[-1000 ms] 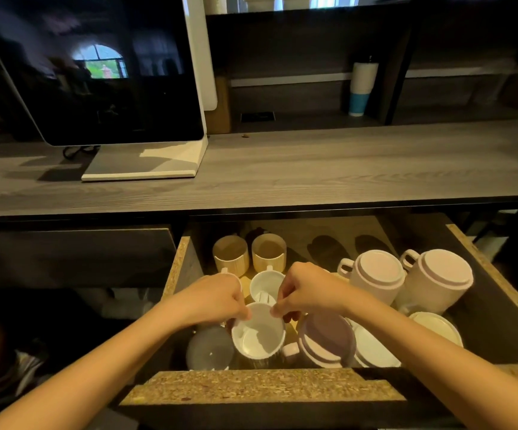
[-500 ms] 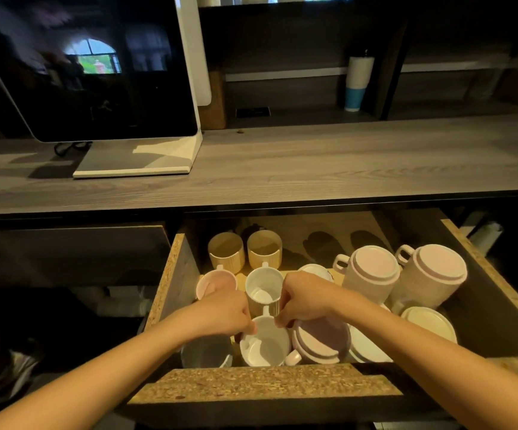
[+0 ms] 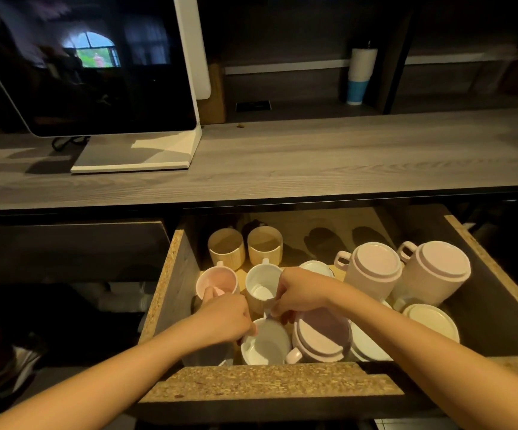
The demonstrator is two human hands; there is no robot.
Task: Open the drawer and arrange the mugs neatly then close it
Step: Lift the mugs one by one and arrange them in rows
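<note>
The drawer (image 3: 170, 287) stands pulled out under the counter, full of mugs. A white mug (image 3: 268, 344) sits upright at the drawer's front, and both hands pinch its rim: my left hand (image 3: 225, 318) on the left side, my right hand (image 3: 298, 294) on the far side. Behind it stand another white mug (image 3: 260, 285) and a pink mug (image 3: 217, 280). Two beige cups (image 3: 226, 246) stand at the back left. Two large pink mugs (image 3: 372, 270) rest upside down at the right, and a third (image 3: 322, 336) lies overturned beside the held mug.
Pale plates or lids (image 3: 433, 321) lie at the drawer's right front. A grey wooden counter (image 3: 313, 156) runs above, with a monitor (image 3: 96, 63) on its left and a white and blue tumbler (image 3: 360, 76) on a shelf behind. A closed drawer front (image 3: 65, 249) is to the left.
Both hands have lowered the white mug toward the drawer's front, and it now sits low next to the overturned pink mug. The view has shifted slightly.
</note>
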